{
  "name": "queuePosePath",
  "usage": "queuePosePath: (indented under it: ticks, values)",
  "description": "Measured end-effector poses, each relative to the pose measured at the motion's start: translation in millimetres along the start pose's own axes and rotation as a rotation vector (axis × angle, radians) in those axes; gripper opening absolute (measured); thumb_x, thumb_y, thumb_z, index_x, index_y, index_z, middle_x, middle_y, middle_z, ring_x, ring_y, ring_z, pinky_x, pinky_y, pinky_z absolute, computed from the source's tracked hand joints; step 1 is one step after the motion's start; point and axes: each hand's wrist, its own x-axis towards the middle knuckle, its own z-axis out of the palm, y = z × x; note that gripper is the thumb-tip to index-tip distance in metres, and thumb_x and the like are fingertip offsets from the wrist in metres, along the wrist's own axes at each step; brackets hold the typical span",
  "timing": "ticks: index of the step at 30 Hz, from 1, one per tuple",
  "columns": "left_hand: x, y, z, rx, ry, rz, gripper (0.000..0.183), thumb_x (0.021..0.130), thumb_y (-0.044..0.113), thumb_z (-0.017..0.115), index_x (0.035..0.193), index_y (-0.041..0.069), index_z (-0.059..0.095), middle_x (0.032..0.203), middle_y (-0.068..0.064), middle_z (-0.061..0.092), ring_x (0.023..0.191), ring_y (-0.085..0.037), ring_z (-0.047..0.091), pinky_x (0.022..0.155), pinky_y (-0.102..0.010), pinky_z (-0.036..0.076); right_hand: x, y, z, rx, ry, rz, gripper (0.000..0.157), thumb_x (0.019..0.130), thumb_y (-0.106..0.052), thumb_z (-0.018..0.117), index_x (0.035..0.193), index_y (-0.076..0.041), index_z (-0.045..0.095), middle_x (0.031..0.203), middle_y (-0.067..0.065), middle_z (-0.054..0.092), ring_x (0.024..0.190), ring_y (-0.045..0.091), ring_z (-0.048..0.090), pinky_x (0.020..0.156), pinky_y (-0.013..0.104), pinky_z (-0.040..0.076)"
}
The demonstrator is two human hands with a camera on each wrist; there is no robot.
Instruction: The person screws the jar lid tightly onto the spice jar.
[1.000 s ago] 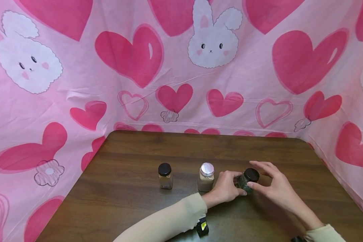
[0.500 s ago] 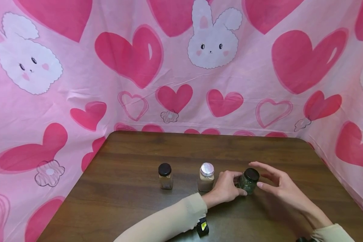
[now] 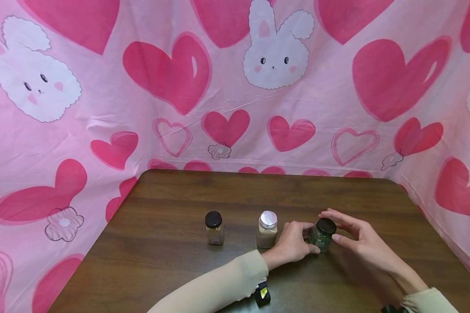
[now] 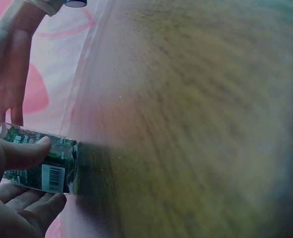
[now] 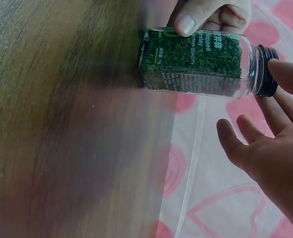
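Observation:
A clear jar of chopped parsley (image 5: pixel 196 62) with a black screw lid (image 3: pixel 326 226) stands at the right of the table. My left hand (image 3: pixel 293 243) grips its body, the thumb (image 4: pixel 30 154) lying across the label side and the fingers behind. My right hand (image 3: pixel 362 239) is at the lid, thumb on the near side and forefinger round the far side, pinching it; its other fingers hang free below in the right wrist view. Just left of my left hand is a spice jar (image 3: pixel 266 234) with a silvery top. Farther left stands a black-lidded jar (image 3: pixel 214 228) of tan contents.
The dark wood table (image 3: pixel 160 261) runs back to a pink heart-and-rabbit cloth (image 3: pixel 227 95) hung around it. A small black device (image 3: pixel 262 294) with a yellow patch sits at my left wrist, below the beige sleeve (image 3: pixel 219 284).
My right thumb moved back from the front of the lid to its right edge; the fingers parted from the lid, then came in on it again. My left hand and the jars stayed put.

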Motion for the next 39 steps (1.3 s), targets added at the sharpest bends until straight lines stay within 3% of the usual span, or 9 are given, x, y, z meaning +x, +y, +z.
queuePosePath:
  ticks: [7,11,19,27,39]
  values:
    - [-0.1,-1.1,-0.1,0.011,0.002,0.014,0.053,0.073,0.008,0.098,0.122,0.012,0.079,0.106,0.011,0.077,0.095,0.004,0.066,0.083,-0.014,0.05,-1.0,-0.4,1.3,-0.038,0.026,0.04,0.048,0.098,0.004,0.069,0.144,-0.003,0.061,0.147,0.012,0.06,0.121,0.006,0.062,0.098,0.014,0.044]
    - [0.1,-1.1,-0.5,0.011,-0.001,0.017,0.052,0.073,0.008,0.098,0.121,0.012,0.079,0.106,0.01,0.077,0.094,0.004,0.067,0.082,-0.014,0.05,-1.4,-0.7,1.8,-0.036,0.035,0.055,0.046,0.098,0.003,0.07,0.143,-0.005,0.063,0.148,0.009,0.058,0.125,0.003,0.059,0.099,0.014,0.044]
    - [-0.1,-1.5,0.0,0.016,0.0,0.015,0.054,0.073,0.009,0.098,0.123,0.011,0.078,0.108,0.01,0.077,0.097,0.003,0.067,0.083,-0.015,0.05,-1.5,-0.6,3.2,-0.035,0.057,0.05,0.044,0.096,0.004,0.072,0.139,-0.002,0.065,0.144,-0.014,0.058,0.118,0.006,0.064,0.097,0.014,0.046]
    - [-0.2,-1.7,-0.2,0.002,0.0,0.01,0.054,0.074,0.008,0.098,0.124,0.011,0.078,0.109,0.008,0.077,0.098,0.002,0.067,0.084,-0.015,0.051,-0.4,-2.4,5.5,-0.087,0.089,0.07,0.045,0.094,0.001,0.077,0.137,-0.003,0.067,0.139,0.012,0.062,0.113,0.008,0.066,0.094,0.017,0.049]
    - [-0.6,-1.2,0.4,0.009,0.002,0.006,0.053,0.074,0.008,0.098,0.124,0.012,0.078,0.108,0.009,0.077,0.098,0.002,0.067,0.084,-0.015,0.051,0.4,-3.4,8.8,-0.148,0.12,0.062,0.048,0.091,-0.001,0.081,0.137,-0.012,0.069,0.135,0.013,0.066,0.122,0.0,0.058,0.099,0.014,0.044]
